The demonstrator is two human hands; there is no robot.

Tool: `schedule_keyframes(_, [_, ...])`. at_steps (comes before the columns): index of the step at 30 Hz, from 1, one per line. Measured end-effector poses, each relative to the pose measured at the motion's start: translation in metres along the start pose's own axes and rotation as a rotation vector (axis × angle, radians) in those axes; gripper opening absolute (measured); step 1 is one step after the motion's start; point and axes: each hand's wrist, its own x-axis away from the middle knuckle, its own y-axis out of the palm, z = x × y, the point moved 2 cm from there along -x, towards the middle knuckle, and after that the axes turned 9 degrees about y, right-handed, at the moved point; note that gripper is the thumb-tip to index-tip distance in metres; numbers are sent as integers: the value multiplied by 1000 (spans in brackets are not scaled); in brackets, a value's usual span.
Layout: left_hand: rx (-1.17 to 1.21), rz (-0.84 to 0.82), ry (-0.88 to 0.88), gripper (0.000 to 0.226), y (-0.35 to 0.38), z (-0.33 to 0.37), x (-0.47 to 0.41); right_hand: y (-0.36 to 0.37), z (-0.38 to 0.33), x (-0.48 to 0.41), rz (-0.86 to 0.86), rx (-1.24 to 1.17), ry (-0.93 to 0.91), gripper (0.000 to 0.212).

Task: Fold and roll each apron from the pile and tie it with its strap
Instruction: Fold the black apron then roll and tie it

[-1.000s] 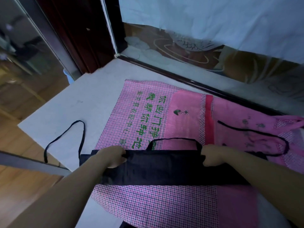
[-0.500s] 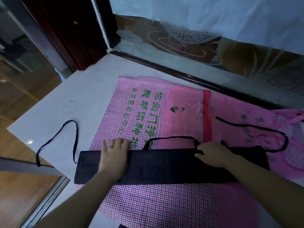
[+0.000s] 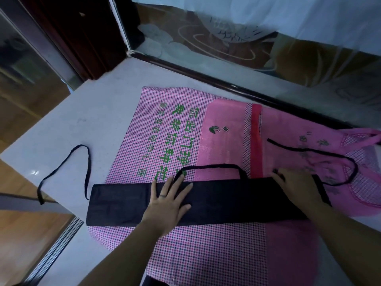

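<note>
Pressing flat with spread fingers, left hand [image 3: 168, 200] and right hand [image 3: 296, 186] on folded dark apron [image 3: 226, 200], over pink aprons [image 3: 185, 141]

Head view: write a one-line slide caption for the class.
The left hand and right hand press a dark apron, folded into a long strip, flat on pink aprons, its straps trailing loose.

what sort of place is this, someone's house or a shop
Most likely a home, though that is not certain: a pale stone-like counter runs beside a frosted glass panel etched with a decorative design, next to a dark wooden door frame, with wood flooring below.
</note>
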Motion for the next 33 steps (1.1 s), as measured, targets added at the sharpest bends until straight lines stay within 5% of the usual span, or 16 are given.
schedule_keyframes(5, [-14, -8, -6, 57, -1, -1, -3, 3, 11, 5, 184, 177, 159, 37])
schedule_keyframes(8, [-34, -9, 1, 60, -1, -1, -3, 3, -47, 19, 181, -19, -164, 28])
schedule_keyframes(10, [-39, 56, 27, 57, -8, 3, -2, 5, -91, 42, 17, -216, -452, 23])
schedule_keyframes(14, [32, 230, 280, 53, -10, 10, 18, 21, -121, 83, -275, -84, -714, 40])
schedule_keyframes(22, [38, 200, 274, 55, 2, -1, 44, 31, -128, 87, -171, -41, -636, 42])
schedule_keyframes(27, [49, 209, 51, 80, -8, 6, 38, 30, -130, 92, -163, -59, -564, 41])
schedule_keyframes(33, [35, 202, 33, 60, -11, 7, 28, 31, -156, 95, -212, 35, -420, 43])
